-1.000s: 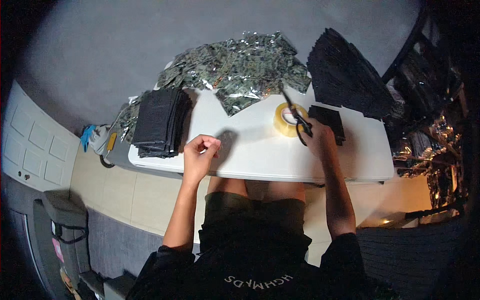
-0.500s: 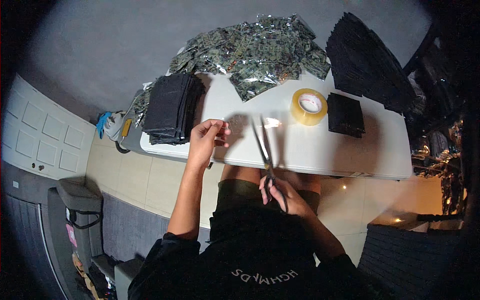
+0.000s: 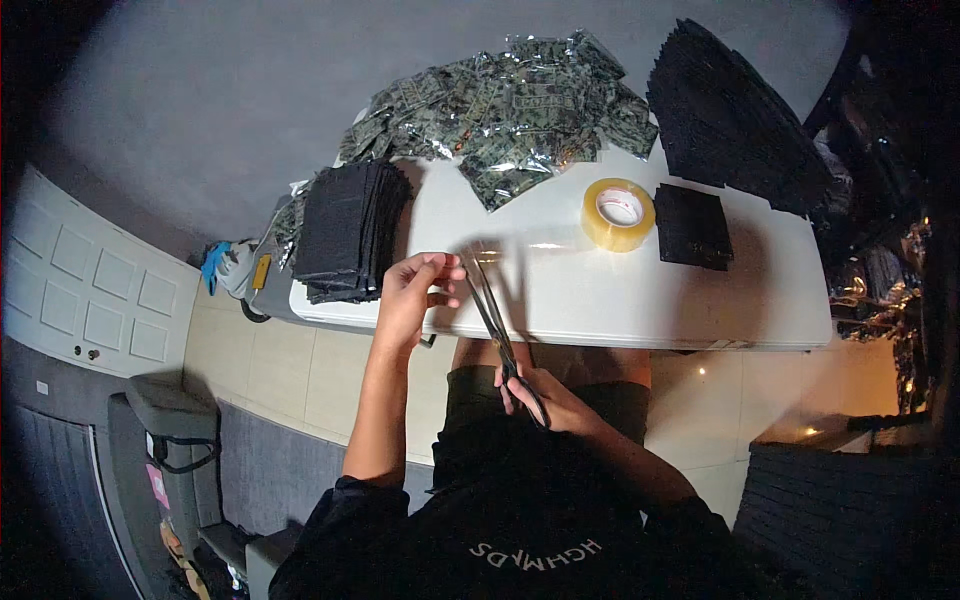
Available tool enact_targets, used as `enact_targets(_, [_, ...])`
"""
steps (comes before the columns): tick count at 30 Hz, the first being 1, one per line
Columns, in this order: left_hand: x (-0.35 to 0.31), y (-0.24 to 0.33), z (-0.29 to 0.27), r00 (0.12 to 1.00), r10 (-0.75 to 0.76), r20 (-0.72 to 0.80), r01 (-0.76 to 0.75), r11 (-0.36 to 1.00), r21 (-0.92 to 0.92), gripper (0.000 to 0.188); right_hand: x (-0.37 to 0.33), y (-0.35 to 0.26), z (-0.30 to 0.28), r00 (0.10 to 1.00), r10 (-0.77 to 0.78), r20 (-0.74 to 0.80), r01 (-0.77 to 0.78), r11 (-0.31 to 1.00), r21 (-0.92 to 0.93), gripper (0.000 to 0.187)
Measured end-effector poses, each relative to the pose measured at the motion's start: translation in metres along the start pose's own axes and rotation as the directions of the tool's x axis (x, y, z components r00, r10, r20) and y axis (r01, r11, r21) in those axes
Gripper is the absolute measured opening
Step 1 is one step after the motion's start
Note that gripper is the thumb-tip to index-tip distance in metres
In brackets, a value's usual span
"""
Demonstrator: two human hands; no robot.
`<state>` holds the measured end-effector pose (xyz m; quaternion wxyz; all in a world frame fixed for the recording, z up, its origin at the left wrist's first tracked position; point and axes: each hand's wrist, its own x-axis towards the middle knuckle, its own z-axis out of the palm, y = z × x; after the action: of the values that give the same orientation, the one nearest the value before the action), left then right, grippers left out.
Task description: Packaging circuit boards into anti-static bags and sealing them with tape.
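My left hand [image 3: 410, 295] is over the near edge of the white table [image 3: 560, 300], thumb and fingertips pinched on a thin strip of clear tape [image 3: 545, 246]. The strip stretches right toward a yellowish roll of packing tape [image 3: 612, 240]. In my right hand [image 3: 550, 400] is a pair of long dark scissors [image 3: 494, 325], fingers through the handles. Their blades are slightly apart and point up and left, with the tips at the strip beside my left fingertips. Whether the blades touch the tape cannot be made out.
A stack of black folded pieces [image 3: 345, 230] stands left of my left hand. Camouflage items in shiny clear bags [image 3: 500, 110] lie heaped at the back. Right of the roll are a small black square [image 3: 693, 226] and a large black pile [image 3: 730, 110].
My right hand has swung the scissors leftward, bringing the blade tips close to my left fingertips, and the gap between the blades looks narrower. My left hand keeps its pinch.
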<state>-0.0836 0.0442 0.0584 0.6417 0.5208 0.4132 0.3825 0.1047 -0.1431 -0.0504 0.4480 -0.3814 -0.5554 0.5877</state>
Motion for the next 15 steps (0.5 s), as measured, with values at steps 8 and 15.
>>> enact_targets(8, [-0.005,0.000,0.000,1.000,-0.005,0.006,0.005,1.000,0.013,0.030,0.025,-0.006,0.003,0.999,0.021,-0.050,-0.018,0.998,0.063,0.039])
enact_targets(15, [-0.005,-0.003,-0.004,1.000,0.000,0.016,0.000,1.000,0.000,0.031,0.031,-0.005,0.005,0.997,0.010,-0.078,-0.002,0.994,0.109,0.036])
